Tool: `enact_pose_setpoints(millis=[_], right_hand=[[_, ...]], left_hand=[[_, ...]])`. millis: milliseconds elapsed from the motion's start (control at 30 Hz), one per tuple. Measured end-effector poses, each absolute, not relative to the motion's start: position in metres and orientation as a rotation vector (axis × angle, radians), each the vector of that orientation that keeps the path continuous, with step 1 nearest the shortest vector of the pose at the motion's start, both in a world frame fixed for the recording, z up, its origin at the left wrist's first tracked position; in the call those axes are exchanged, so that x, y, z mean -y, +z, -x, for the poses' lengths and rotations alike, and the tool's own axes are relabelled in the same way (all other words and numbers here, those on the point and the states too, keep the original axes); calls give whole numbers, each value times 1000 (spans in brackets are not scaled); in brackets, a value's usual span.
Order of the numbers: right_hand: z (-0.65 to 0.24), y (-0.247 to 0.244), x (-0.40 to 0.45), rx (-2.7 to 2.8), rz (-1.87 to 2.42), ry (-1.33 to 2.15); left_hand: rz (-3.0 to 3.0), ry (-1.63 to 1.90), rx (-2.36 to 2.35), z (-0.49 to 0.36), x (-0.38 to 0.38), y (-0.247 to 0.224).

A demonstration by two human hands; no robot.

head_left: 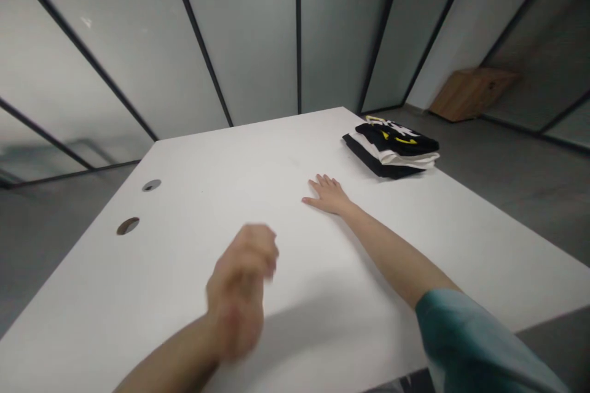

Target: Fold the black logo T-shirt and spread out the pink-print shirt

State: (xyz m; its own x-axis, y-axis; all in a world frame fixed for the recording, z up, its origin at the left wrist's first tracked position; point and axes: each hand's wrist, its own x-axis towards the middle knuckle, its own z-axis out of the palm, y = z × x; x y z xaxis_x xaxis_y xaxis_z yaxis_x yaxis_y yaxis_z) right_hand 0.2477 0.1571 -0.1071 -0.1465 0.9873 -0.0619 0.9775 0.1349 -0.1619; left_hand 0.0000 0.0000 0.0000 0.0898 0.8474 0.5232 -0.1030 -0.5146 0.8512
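One stack of folded black-and-white cloth point(391, 150) lies beyond and to the right of the right hand point(328, 196), not touching it; its folding looks done, and whatever is left does not show. That hand is spread on the white table point(230, 172), holding nothing. Nearer and to its left, the left hand point(242, 285) hangs over the table, fingers curled, too blurred to tell whether they press together.

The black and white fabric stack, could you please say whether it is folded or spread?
Folded: the black and white fabric stack lies in compact layers on the white table.
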Motion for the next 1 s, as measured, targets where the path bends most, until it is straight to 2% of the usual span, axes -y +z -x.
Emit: enact_pose_setpoints(millis=[67, 167, 333, 567, 800, 867, 1000], right_hand=[[-248, -107, -157, 2320, 2020, 244], [-248, -106, -157, 2338, 2020, 236], [-247, -104, -155, 2349, 2030, 219], [-259, -103, -160, 2132, 1921, 132], [-343, -44, -176, 1297, 2001, -489], [-370, -31, -182, 1216, 2084, -585], [-411, -20, -199, 1366, 2406, -325]], left_hand=[[-1470, 1571, -772, -5, -48, -13], [-1390, 1438, -979, 0, -111, -51], [-1578, 1149, -1391, 18, -146, -103], [-1751, 1083, -1417, 28, -150, -105], [-1793, 1086, -1457, 27, -155, -110], [-1725, 1110, -1425, 27, -155, -110], [-1654, 1183, -1382, 27, -156, -111]])
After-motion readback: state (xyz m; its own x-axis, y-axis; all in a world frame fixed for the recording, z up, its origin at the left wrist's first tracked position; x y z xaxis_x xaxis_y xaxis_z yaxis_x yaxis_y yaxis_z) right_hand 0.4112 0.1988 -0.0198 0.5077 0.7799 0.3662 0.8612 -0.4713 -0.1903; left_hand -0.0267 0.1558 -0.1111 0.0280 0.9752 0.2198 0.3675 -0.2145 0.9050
